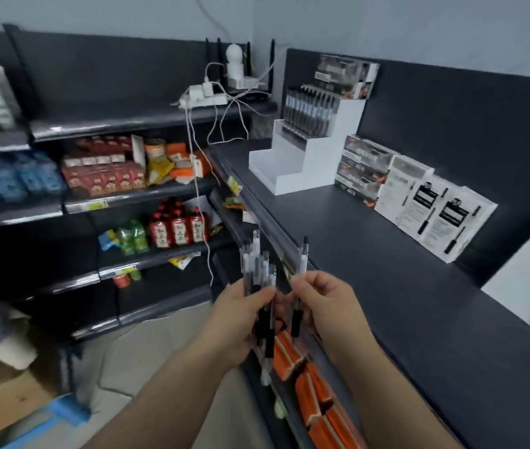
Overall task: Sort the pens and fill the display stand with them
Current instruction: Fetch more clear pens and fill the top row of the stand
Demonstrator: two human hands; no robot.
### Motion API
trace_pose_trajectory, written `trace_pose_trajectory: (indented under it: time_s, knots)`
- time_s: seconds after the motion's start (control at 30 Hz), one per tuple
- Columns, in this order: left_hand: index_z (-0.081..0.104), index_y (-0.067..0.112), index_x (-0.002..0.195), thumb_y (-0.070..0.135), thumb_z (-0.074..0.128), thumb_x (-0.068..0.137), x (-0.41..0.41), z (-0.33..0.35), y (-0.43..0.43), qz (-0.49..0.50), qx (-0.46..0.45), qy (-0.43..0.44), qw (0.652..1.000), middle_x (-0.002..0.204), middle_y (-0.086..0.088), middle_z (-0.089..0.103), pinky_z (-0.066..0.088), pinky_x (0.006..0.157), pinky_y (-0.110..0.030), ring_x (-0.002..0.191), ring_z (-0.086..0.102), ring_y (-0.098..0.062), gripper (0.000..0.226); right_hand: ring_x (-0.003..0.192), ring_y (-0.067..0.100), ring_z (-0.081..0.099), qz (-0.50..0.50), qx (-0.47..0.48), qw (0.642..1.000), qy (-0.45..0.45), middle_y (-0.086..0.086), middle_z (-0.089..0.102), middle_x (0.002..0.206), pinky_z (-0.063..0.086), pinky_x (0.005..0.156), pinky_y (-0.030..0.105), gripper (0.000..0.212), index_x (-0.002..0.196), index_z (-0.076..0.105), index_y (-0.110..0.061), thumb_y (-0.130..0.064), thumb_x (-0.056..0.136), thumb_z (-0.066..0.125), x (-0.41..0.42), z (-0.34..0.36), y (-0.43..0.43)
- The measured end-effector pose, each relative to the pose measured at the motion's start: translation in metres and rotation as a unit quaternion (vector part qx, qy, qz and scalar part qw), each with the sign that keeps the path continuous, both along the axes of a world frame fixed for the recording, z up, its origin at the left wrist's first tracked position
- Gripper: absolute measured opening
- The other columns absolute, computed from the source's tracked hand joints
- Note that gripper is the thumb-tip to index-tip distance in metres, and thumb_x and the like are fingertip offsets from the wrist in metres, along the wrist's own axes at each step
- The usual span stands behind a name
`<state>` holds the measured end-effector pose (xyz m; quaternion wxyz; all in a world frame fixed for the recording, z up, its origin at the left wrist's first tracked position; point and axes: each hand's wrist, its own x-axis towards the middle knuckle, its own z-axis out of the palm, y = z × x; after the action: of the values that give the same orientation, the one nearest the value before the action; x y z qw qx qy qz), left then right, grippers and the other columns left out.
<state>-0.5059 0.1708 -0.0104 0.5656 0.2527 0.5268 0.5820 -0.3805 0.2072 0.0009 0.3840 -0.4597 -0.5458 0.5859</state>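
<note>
Gripping a bundle of pens (257,270) is the left hand (241,322); the right hand (328,306) is pinching a single pen (302,260). The display stand (302,163) is sitting at one o'clock.

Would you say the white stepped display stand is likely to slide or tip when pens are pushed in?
The white stepped display stand looks thin-walled and mostly empty, so probably light and apt to slide on the smooth dark shelf. Its wide base probably resists tipping.

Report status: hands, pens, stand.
Left hand grips pen bundle. Right hand pinches single pen. Display stand: pens in top tier only. Boxes beside stand, not blocking.
</note>
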Motion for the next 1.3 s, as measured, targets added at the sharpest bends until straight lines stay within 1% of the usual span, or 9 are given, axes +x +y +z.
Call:
trace_pose_trajectory:
  time_s: [0.1, 0.23, 0.33, 0.47, 0.53, 0.8, 0.97, 1.17, 1.3]
  knots:
    - [0.061, 0.004, 0.087, 0.002, 0.051, 0.093, -0.034, 0.008, 0.039, 0.05, -0.016, -0.004, 0.999, 0.066, -0.007, 0.064, 0.05, 0.057, -0.03, 0.059, 0.058, -0.016, 0.011, 0.042, 0.006, 0.043, 0.027, 0.009, 1.0, -0.007, -0.002, 0.064, 0.059, 0.037, 0.042, 0.018, 0.014, 0.082, 0.065, -0.01, -0.02, 0.09, 0.059, -0.034, -0.002, 0.052]
    - [0.06, 0.004, 0.088, 0.001, 0.053, 0.092, -0.075, 0.019, 0.082, 0.096, -0.02, -0.024, 0.995, 0.067, -0.006, 0.064, 0.051, 0.057, -0.03, 0.058, 0.059, -0.014, 0.009, 0.039, 0.007, 0.04, 0.064, 0.013, 0.997, 0.033, -0.001, 0.063, 0.059, 0.034, 0.038, 0.019, 0.02, 0.081, 0.065, -0.009, -0.021, 0.093, 0.055, -0.077, 0.006, 0.109]
    - [0.061, 0.005, 0.088, -0.001, 0.054, 0.09, -0.1, 0.019, 0.106, 0.118, -0.024, -0.052, 0.991, 0.067, -0.006, 0.065, 0.049, 0.057, -0.032, 0.058, 0.06, -0.015, 0.009, 0.042, 0.01, 0.044, 0.089, -0.01, 0.994, 0.061, 0.004, 0.063, 0.064, 0.038, 0.041, 0.021, 0.02, 0.082, 0.064, -0.014, -0.017, 0.095, 0.05, -0.105, 0.009, 0.14]
    - [0.061, 0.005, 0.09, -0.001, 0.054, 0.09, -0.137, 0.018, 0.141, 0.133, -0.019, -0.053, 0.99, 0.069, -0.007, 0.067, 0.05, 0.059, -0.033, 0.061, 0.062, -0.017, 0.008, 0.05, 0.011, 0.052, 0.119, -0.028, 0.99, 0.071, 0.006, 0.065, 0.074, 0.045, 0.047, 0.022, 0.023, 0.101, 0.061, -0.018, -0.003, 0.095, 0.046, -0.141, 0.006, 0.179]
    - [0.061, 0.004, 0.092, 0.001, 0.055, 0.091, -0.158, 0.018, 0.162, 0.126, -0.01, -0.042, 0.991, 0.071, -0.007, 0.068, 0.052, 0.061, -0.033, 0.063, 0.065, -0.017, 0.007, 0.053, 0.012, 0.054, 0.112, -0.015, 0.992, 0.06, 0.005, 0.066, 0.076, 0.046, 0.049, 0.022, 0.025, 0.101, 0.061, -0.02, -0.001, 0.094, 0.046, -0.159, 0.004, 0.2]
    - [0.06, 0.004, 0.092, 0.001, 0.052, 0.092, -0.245, 0.023, 0.268, 0.005, 0.029, -0.035, 0.999, 0.066, -0.005, 0.068, 0.051, 0.058, -0.03, 0.059, 0.063, -0.015, 0.008, 0.054, 0.01, 0.052, -0.042, 0.03, 0.998, 0.028, 0.004, 0.067, 0.071, 0.047, 0.054, 0.022, 0.019, 0.084, 0.065, -0.019, -0.005, 0.092, 0.053, -0.226, 0.011, 0.274]
    - [0.06, 0.003, 0.09, 0.001, 0.051, 0.093, -0.283, 0.028, 0.326, -0.078, 0.027, -0.051, 0.995, 0.066, -0.007, 0.064, 0.051, 0.057, -0.029, 0.057, 0.06, -0.015, 0.01, 0.051, 0.007, 0.051, -0.16, 0.042, 0.986, 0.033, 0.005, 0.065, 0.07, 0.047, 0.05, 0.018, 0.01, 0.091, 0.064, -0.017, -0.009, 0.089, 0.059, -0.25, 0.016, 0.308]
    - [0.06, 0.003, 0.088, 0.001, 0.049, 0.094, -0.281, 0.023, 0.376, -0.149, 0.017, -0.079, 0.986, 0.065, -0.008, 0.064, 0.051, 0.051, -0.028, 0.054, 0.058, -0.016, 0.012, 0.052, 0.009, 0.052, -0.285, 0.095, 0.954, -0.011, 0.004, 0.066, 0.07, 0.045, 0.056, 0.025, 0.008, 0.09, 0.067, -0.018, -0.012, 0.088, 0.062, -0.23, 0.022, 0.338]
    - [0.06, 0.004, 0.098, 0.002, 0.049, 0.094, -0.263, 0.029, 0.407, -0.164, 0.029, -0.074, 0.983, 0.068, -0.005, 0.067, 0.052, 0.057, -0.028, 0.059, 0.061, -0.014, 0.011, 0.054, 0.007, 0.054, -0.323, 0.132, 0.937, -0.018, 0.002, 0.066, 0.07, 0.048, 0.055, 0.021, 0.008, 0.093, 0.067, -0.017, -0.013, 0.089, 0.061, -0.21, 0.032, 0.364]
